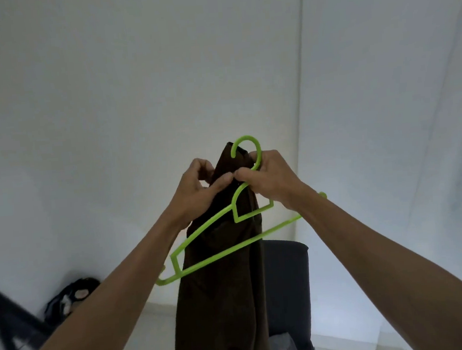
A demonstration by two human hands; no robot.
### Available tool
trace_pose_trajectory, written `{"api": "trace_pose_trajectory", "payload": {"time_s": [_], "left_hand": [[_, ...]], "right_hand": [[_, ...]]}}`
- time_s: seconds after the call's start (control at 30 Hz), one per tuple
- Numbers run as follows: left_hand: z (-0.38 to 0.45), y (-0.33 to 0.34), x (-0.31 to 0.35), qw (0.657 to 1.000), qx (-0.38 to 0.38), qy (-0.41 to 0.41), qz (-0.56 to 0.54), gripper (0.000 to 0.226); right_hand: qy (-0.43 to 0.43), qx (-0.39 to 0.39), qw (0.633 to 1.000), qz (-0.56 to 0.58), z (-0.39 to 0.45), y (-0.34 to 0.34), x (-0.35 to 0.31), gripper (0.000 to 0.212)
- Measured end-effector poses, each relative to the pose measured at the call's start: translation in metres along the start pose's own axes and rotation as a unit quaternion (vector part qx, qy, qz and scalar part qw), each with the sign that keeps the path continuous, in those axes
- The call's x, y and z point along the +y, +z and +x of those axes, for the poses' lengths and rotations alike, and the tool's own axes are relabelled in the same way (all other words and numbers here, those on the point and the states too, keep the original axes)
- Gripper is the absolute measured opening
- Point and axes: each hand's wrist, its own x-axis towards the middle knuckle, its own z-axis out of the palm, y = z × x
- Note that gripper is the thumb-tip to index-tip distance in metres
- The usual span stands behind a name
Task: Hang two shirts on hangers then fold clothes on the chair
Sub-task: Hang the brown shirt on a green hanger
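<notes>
A: What is the person holding up?

B: A dark brown shirt (223, 272) and a green hanger (215, 236), both raised in front of a white wall (107, 88). The left hand (197, 188) pinches the top of the shirt between thumb and curled fingers. The right hand (266, 177) is curled round the hanger's neck just under the hook, and its thumb meets the left thumb over the cloth.

A: Where does the shirt sit relative to those hands?

B: Its bunched top pokes up just above and between them; the rest hangs straight down below the wrists, long axis vertical, to the bottom edge of the view.

A: And the hanger?

B: It lies in front of the shirt, tilted. The hook points up, beside the shirt's top. The long bar runs diagonally, its low end at lower left near the left forearm, its high end at upper right behind the right forearm. I cannot tell whether any part is inside the shirt.

A: Any containers?

B: None that I can make out. A dark chair (288, 289) stands behind the shirt, with some pale grey cloth (282, 347) on it, partly hidden. A dark bag-like thing (71, 298) lies on the floor by the wall at lower left, too blurred to read.
</notes>
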Motion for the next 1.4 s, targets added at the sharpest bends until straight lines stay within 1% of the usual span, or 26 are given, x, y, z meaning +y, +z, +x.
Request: {"api": "trace_pose_trajectory", "payload": {"time_s": [0.03,0.07,0.1,0.13,0.17,0.2,0.27,0.3,0.33,0.37,0.43,0.47,0.5,0.53,0.6,0.67,0.77,0.87,0.93,1.1,1.23,1.33,1.4], "left_hand": [[-0.005,-0.007,-0.010,0.998,-0.036,-0.028,0.041,0.049],[-0.009,-0.011,-0.020,0.991,-0.081,-0.057,0.087,0.044],[-0.015,-0.012,-0.027,0.978,-0.130,-0.084,0.139,0.033],[-0.020,-0.011,-0.032,0.963,-0.163,-0.112,0.181,0.018],[-0.024,-0.008,-0.036,0.957,-0.163,-0.149,0.190,0.006],[-0.028,-0.005,-0.037,0.960,-0.134,-0.190,0.158,0.003],[-0.028,0.000,-0.032,0.963,-0.019,-0.267,0.029,0.008],[-0.025,0.001,-0.027,0.952,0.043,-0.301,-0.046,0.008],[-0.020,0.002,-0.021,0.931,0.090,-0.333,-0.115,0.009],[-0.013,0.003,-0.014,0.910,0.124,-0.357,-0.170,0.011],[0.003,0.003,-0.004,0.878,0.169,-0.376,-0.241,0.012],[0.010,0.003,0.000,0.871,0.180,-0.376,-0.259,0.008],[0.015,0.003,0.004,0.874,0.188,-0.370,-0.252,0.005],[0.020,0.005,0.005,0.890,0.193,-0.355,-0.212,0.006],[0.024,0.010,0.008,0.929,0.193,-0.300,-0.100,0.011],[0.024,0.017,0.012,0.953,0.178,-0.245,0.015,0.015],[0.023,0.019,0.009,0.957,0.142,-0.208,0.146,0.018],[0.023,0.012,0.006,0.945,0.120,-0.212,0.216,0.021],[0.021,0.004,0.004,0.939,0.113,-0.218,0.242,0.021],[0.016,-0.009,0.002,0.933,0.110,-0.231,0.255,0.020],[0.016,-0.009,0.010,0.933,0.093,-0.219,0.271,0.018],[0.020,-0.004,0.023,0.934,0.072,-0.197,0.289,0.018],[0.023,0.000,0.034,0.933,0.063,-0.177,0.306,0.020]], "right_hand": [[0.007,0.005,1.000,-0.001,0.001,-0.002,0.000,0.014],[0.013,0.009,1.000,0.002,0.002,-0.003,0.001,0.017],[0.017,0.011,1.000,0.006,0.004,-0.005,0.002,0.021],[0.019,0.011,1.000,0.008,0.005,-0.007,0.003,0.023],[0.021,0.011,1.000,0.006,0.005,-0.008,0.004,0.023],[0.023,0.011,1.000,0.002,0.005,-0.011,0.004,0.022],[0.032,0.015,0.999,-0.003,0.004,-0.017,0.009,0.023],[0.037,0.020,0.999,-0.008,0.002,-0.021,0.013,0.026],[0.042,0.027,0.999,-0.021,0.000,-0.024,0.017,0.025],[0.048,0.032,0.997,-0.041,-0.004,-0.027,0.023,0.022],[0.062,0.032,0.994,-0.079,-0.013,-0.033,0.037,0.021],[0.069,0.026,0.993,-0.089,-0.018,-0.036,0.043,0.023],[0.075,0.019,0.993,-0.092,-0.023,-0.039,0.048,0.026],[0.078,0.015,0.993,-0.089,-0.026,-0.043,0.050,0.028],[0.079,0.017,0.995,-0.066,-0.026,-0.052,0.045,0.035],[0.072,0.021,0.997,-0.035,-0.022,-0.063,0.032,0.036],[0.051,0.020,0.998,-0.032,-0.014,-0.080,0.008,0.037],[0.040,0.033,0.997,-0.055,-0.008,-0.093,-0.002,0.038],[0.038,0.040,0.997,-0.060,-0.006,-0.096,-0.003,0.040],[0.042,0.052,0.996,-0.052,0.000,-0.085,-0.002,0.039],[0.034,0.060,0.997,-0.043,0.006,-0.046,-0.005,0.030],[0.034,0.040,0.998,-0.033,0.010,-0.009,-0.007,0.023],[0.039,0.031,0.998,-0.030,0.012,0.014,-0.008,0.022]]}}
